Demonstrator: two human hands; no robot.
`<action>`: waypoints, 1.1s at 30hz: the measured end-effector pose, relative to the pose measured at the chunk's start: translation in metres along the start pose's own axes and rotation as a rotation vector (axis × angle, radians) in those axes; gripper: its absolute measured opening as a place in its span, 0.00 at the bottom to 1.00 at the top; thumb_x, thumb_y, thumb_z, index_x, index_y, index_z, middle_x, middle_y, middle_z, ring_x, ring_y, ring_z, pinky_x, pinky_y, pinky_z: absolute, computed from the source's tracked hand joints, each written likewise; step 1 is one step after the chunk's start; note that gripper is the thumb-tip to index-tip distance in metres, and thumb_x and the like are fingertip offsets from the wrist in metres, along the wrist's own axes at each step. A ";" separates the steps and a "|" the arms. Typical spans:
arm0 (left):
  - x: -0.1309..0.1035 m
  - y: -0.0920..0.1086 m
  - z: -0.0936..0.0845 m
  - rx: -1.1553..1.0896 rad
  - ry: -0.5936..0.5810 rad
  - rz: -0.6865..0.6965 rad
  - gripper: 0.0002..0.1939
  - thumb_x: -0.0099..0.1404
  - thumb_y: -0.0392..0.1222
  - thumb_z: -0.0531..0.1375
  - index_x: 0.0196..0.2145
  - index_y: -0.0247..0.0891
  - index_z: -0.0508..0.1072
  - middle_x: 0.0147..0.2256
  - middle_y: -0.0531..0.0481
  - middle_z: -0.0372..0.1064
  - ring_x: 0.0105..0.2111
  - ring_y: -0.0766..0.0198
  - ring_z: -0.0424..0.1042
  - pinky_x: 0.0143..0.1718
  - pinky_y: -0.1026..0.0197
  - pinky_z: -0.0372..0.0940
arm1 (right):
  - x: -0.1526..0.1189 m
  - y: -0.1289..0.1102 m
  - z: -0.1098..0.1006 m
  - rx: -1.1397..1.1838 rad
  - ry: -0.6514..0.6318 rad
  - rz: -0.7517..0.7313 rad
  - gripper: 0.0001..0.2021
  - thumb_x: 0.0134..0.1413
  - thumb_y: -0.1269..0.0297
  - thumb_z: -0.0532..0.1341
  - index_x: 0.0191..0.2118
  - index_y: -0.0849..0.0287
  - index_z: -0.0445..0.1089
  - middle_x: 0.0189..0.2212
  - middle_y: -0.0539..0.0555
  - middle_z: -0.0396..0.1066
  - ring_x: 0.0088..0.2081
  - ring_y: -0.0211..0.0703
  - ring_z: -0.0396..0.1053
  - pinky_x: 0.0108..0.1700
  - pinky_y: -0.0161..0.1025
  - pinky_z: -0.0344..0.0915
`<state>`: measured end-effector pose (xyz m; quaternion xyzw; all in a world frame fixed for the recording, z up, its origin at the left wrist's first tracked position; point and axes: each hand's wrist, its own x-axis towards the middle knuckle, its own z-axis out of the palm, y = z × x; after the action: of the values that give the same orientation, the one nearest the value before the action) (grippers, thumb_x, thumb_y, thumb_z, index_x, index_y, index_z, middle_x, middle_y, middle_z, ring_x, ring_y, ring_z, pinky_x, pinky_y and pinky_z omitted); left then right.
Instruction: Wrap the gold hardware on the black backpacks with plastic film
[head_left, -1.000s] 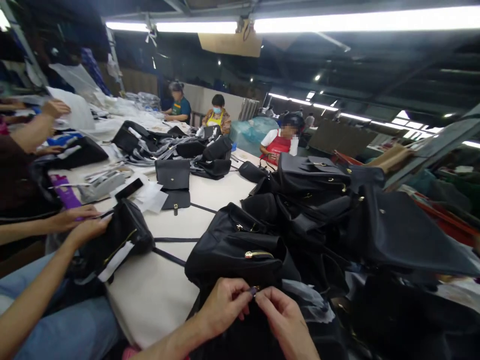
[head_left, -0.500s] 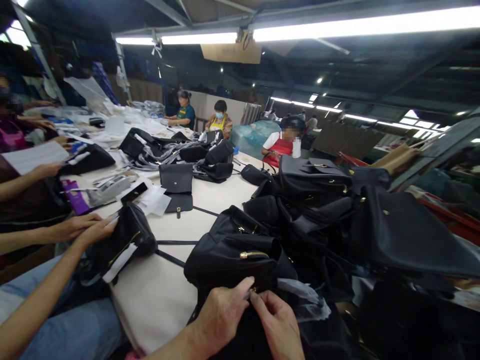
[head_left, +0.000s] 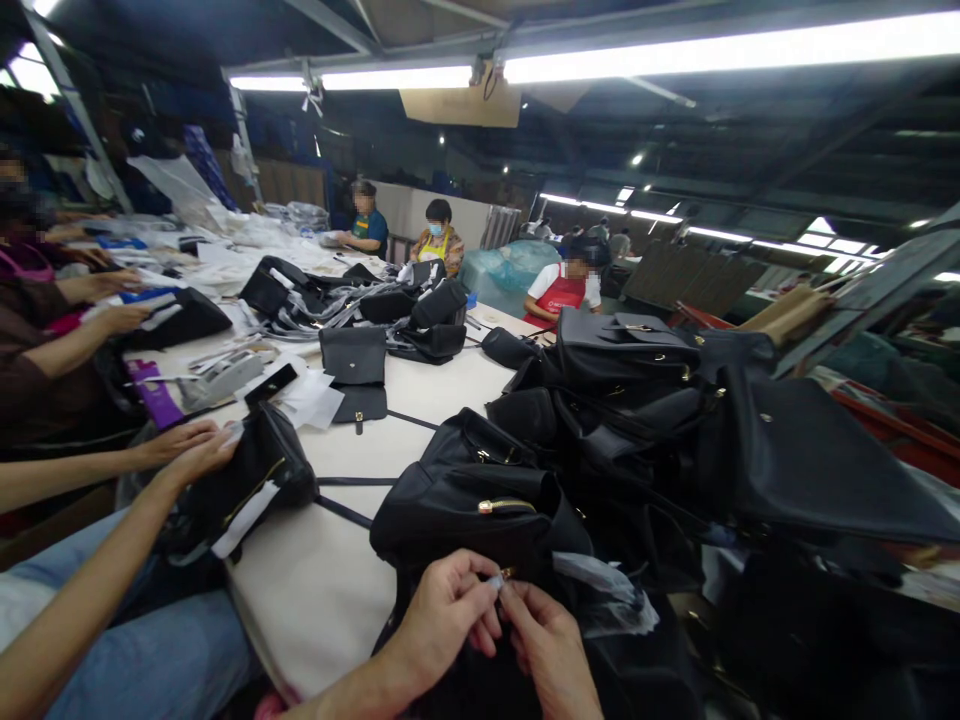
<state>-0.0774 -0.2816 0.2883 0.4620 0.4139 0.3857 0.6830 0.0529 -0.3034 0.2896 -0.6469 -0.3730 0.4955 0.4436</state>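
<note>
A black backpack (head_left: 457, 510) with a gold zipper (head_left: 506, 507) lies in front of me at the table edge. My left hand (head_left: 450, 612) is closed in a pinch at its lower front, thumb and fingertip on a small pale scrap of wrapping (head_left: 496, 581). Against the same spot, my right hand (head_left: 551, 640) pinches too, its fingertips meeting the left ones just below a small gold fitting (head_left: 508, 572). What exactly lies between the right fingertips is hidden. Crumpled clear plastic (head_left: 611, 595) hangs on the bag right of my hands.
Black bags (head_left: 630, 360) are heaped at the right. On my left a co-worker's hands (head_left: 191, 455) hold another black bag (head_left: 262, 455). A flat black flap piece (head_left: 352, 365), loose paper (head_left: 304, 395) and straps lie on the white table (head_left: 322, 570). More bags and several people are beyond.
My left thumb has come down and my left fingers have shifted, uncovering the pale scrap and gold fitting. A neighbour's white sheet at far left is gone from view.
</note>
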 end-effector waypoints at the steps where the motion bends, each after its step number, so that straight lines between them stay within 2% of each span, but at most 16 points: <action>1: -0.001 0.001 0.001 0.011 -0.001 0.010 0.16 0.59 0.48 0.59 0.40 0.32 0.69 0.20 0.52 0.69 0.16 0.68 0.67 0.19 0.67 0.62 | 0.000 0.001 0.002 0.015 -0.007 0.025 0.22 0.37 0.42 0.66 0.23 0.59 0.71 0.13 0.46 0.60 0.17 0.34 0.51 0.20 0.34 0.47; 5: -0.004 0.004 0.002 0.140 0.022 0.067 0.12 0.61 0.41 0.56 0.41 0.33 0.71 0.20 0.53 0.70 0.17 0.68 0.68 0.20 0.68 0.62 | -0.002 0.006 0.011 0.060 0.036 0.076 0.25 0.35 0.43 0.66 0.31 0.63 0.72 0.14 0.44 0.60 0.16 0.32 0.50 0.19 0.32 0.46; 10: -0.005 0.004 0.003 0.314 0.034 0.088 0.09 0.61 0.36 0.54 0.40 0.36 0.69 0.21 0.54 0.72 0.17 0.68 0.69 0.21 0.68 0.62 | -0.002 0.017 0.008 0.177 0.087 0.079 0.20 0.40 0.49 0.66 0.32 0.63 0.71 0.11 0.41 0.54 0.16 0.30 0.48 0.19 0.31 0.44; 14: -0.006 0.003 0.004 0.372 0.043 0.107 0.07 0.62 0.35 0.54 0.39 0.38 0.63 0.21 0.56 0.72 0.17 0.67 0.69 0.22 0.67 0.62 | -0.001 0.024 0.002 0.277 0.082 0.116 0.19 0.44 0.48 0.65 0.32 0.62 0.71 0.15 0.45 0.63 0.14 0.28 0.48 0.17 0.30 0.40; 16: -0.007 0.003 0.005 0.383 0.044 0.114 0.05 0.62 0.35 0.53 0.37 0.39 0.62 0.21 0.57 0.72 0.17 0.67 0.69 0.22 0.67 0.62 | -0.001 0.025 0.001 0.294 0.085 0.137 0.20 0.44 0.47 0.66 0.32 0.62 0.71 0.15 0.44 0.63 0.14 0.27 0.48 0.17 0.29 0.40; 18: -0.008 0.003 0.006 0.382 0.043 0.113 0.04 0.61 0.34 0.53 0.35 0.40 0.61 0.20 0.57 0.71 0.18 0.67 0.69 0.22 0.68 0.61 | -0.002 0.023 0.003 0.357 0.099 0.158 0.22 0.39 0.46 0.70 0.31 0.62 0.71 0.12 0.41 0.58 0.13 0.26 0.47 0.16 0.27 0.41; 22: -0.008 0.002 0.006 0.309 0.055 0.081 0.06 0.59 0.32 0.53 0.33 0.40 0.59 0.20 0.57 0.71 0.17 0.67 0.69 0.20 0.68 0.60 | -0.004 0.014 0.011 0.612 0.113 0.219 0.28 0.18 0.50 0.77 0.27 0.61 0.69 0.12 0.39 0.59 0.12 0.22 0.45 0.14 0.24 0.40; 24: -0.007 -0.002 0.005 0.233 0.062 0.067 0.06 0.59 0.33 0.53 0.33 0.40 0.58 0.20 0.57 0.70 0.16 0.68 0.69 0.18 0.69 0.60 | -0.005 0.009 0.014 0.721 0.103 0.267 0.29 0.13 0.54 0.79 0.26 0.61 0.68 0.12 0.38 0.59 0.11 0.20 0.45 0.13 0.23 0.40; 27: -0.004 -0.009 0.004 0.101 0.050 0.041 0.06 0.60 0.36 0.54 0.32 0.41 0.57 0.19 0.57 0.70 0.16 0.68 0.69 0.17 0.70 0.59 | -0.005 0.003 0.016 0.805 0.070 0.331 0.28 0.10 0.61 0.80 0.25 0.61 0.69 0.11 0.38 0.58 0.11 0.20 0.46 0.13 0.21 0.40; 31: -0.001 -0.014 0.003 -0.064 0.008 -0.019 0.09 0.58 0.40 0.57 0.33 0.40 0.57 0.19 0.55 0.71 0.15 0.68 0.69 0.16 0.70 0.58 | -0.007 -0.002 0.017 0.879 -0.012 0.431 0.24 0.11 0.64 0.80 0.22 0.62 0.72 0.07 0.36 0.53 0.11 0.19 0.42 0.12 0.21 0.41; 33: 0.000 -0.014 0.003 -0.128 -0.013 -0.043 0.12 0.57 0.43 0.59 0.33 0.40 0.57 0.19 0.53 0.72 0.15 0.67 0.69 0.16 0.70 0.59 | -0.008 -0.003 0.017 0.919 -0.026 0.446 0.22 0.12 0.65 0.80 0.22 0.62 0.73 0.09 0.39 0.59 0.11 0.20 0.45 0.12 0.23 0.45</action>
<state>-0.0725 -0.2860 0.2761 0.4108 0.3938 0.3935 0.7220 0.0343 -0.3066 0.2931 -0.4427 0.0250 0.6989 0.5611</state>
